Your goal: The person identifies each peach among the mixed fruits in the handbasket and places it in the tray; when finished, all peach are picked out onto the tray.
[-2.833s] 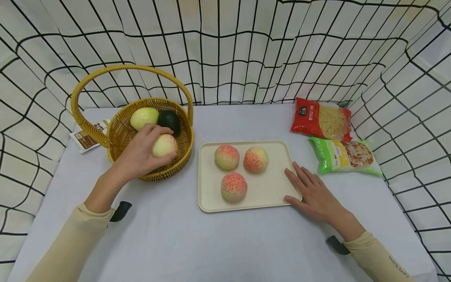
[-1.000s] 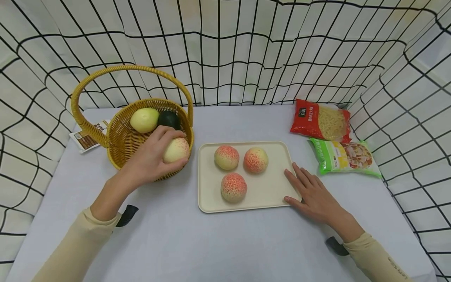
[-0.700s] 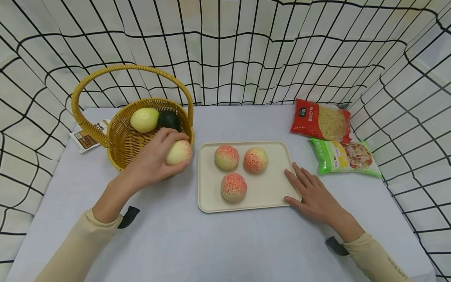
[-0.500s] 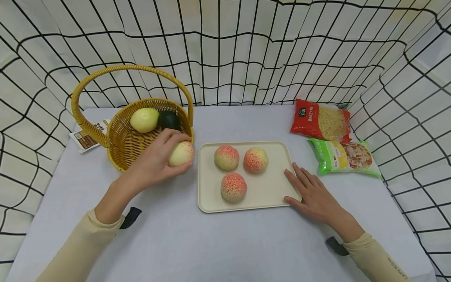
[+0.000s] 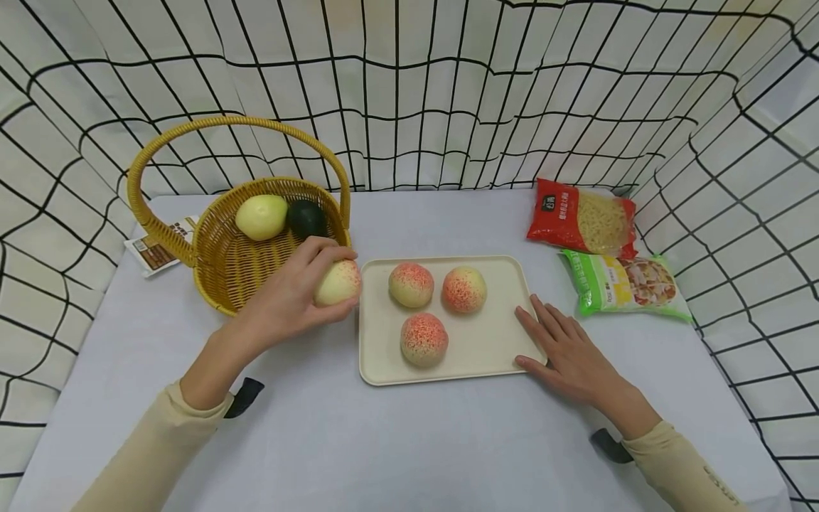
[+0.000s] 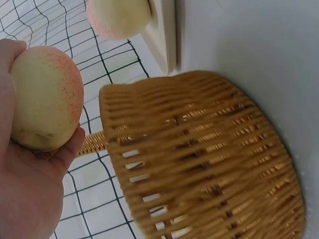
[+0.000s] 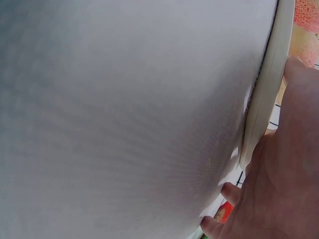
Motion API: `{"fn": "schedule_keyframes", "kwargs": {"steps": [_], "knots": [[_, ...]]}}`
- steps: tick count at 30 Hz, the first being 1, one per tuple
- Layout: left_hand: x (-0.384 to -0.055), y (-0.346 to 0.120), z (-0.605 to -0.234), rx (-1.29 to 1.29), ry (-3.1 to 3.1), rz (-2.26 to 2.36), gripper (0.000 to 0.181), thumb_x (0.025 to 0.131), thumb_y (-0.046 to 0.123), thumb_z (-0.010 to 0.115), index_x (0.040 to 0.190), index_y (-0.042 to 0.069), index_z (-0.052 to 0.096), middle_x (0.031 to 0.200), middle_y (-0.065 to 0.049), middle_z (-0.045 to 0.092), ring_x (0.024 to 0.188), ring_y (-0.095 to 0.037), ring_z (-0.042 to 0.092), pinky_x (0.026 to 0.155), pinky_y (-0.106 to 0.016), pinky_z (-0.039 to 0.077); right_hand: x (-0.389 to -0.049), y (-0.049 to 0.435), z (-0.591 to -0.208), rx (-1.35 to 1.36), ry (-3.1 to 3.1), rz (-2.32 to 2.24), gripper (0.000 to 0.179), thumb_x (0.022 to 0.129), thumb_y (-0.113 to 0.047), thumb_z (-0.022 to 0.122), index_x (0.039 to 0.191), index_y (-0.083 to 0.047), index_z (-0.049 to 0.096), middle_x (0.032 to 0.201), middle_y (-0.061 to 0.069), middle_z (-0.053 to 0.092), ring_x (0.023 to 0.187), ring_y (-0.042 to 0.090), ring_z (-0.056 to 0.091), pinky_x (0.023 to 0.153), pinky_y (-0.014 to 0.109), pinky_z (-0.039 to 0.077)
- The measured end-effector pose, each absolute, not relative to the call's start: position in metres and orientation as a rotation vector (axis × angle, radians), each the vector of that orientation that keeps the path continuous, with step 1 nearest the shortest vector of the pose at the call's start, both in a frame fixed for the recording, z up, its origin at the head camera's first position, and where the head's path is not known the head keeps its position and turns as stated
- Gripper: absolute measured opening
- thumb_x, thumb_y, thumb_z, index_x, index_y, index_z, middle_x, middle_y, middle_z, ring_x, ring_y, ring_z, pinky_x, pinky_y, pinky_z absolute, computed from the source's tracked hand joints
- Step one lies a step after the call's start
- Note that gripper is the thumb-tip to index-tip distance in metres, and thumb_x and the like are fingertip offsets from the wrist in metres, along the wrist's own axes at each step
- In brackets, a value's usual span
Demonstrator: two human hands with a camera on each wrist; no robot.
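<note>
My left hand (image 5: pixel 291 291) grips a pale yellow peach (image 5: pixel 339 283) with a pink-speckled side, held in the air between the wicker basket and the tray's left edge. The left wrist view shows the same peach (image 6: pixel 47 99) between thumb and fingers, beside the basket wall (image 6: pixel 199 149). Three pink-speckled peaches lie on the cream tray (image 5: pixel 493 341), one of them a peach (image 5: pixel 425 340) at the front. My right hand (image 5: pixel 572 355) rests with straight, spread fingers at the tray's right edge. Inside the yellow basket (image 5: pixel 224 263) sit a yellow-green fruit (image 5: pixel 261 217) and a dark green avocado-like fruit (image 5: pixel 307 218).
A tall handle (image 5: pixel 237 121) arches over the basket. Behind the basket's left side lies a white and brown packet (image 5: pixel 153 254). At the right are a red pasta bag (image 5: pixel 582 217) and a green-white food bag (image 5: pixel 627 283). Black wire mesh (image 5: pixel 409 107) encloses the table.
My left hand has lifted the peach out over the basket's right rim and carried it right, toward the tray. My right hand has stayed at the tray's edge.
</note>
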State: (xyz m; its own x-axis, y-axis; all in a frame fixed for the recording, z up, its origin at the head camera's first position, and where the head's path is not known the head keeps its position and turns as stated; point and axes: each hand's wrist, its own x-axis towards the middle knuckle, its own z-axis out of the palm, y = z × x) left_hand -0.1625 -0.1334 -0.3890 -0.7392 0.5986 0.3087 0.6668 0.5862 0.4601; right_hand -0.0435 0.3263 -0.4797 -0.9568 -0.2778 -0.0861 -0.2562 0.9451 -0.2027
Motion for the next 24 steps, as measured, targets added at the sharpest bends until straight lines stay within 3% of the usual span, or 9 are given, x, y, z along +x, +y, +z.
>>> {"fn": "schedule_keyframes", "kwargs": {"steps": [24], "knots": [[-0.156, -0.077, -0.392, -1.297, -2.637, -0.910, 0.062, 0.093, 0.040, 0.082, 0.145, 0.015, 0.059, 0.136, -0.011, 0.054, 0.118, -0.026, 0.060, 0.090, -0.041, 0.061, -0.043, 0.326, -0.479, -0.411, 2.987, -0.293, 0.085, 0.102, -0.057, 0.060, 0.171, -0.025, 0.024, 0.181, 0.010, 0.013, 0.162, 0.044, 0.024, 0.126, 0.071, 0.025]]}}
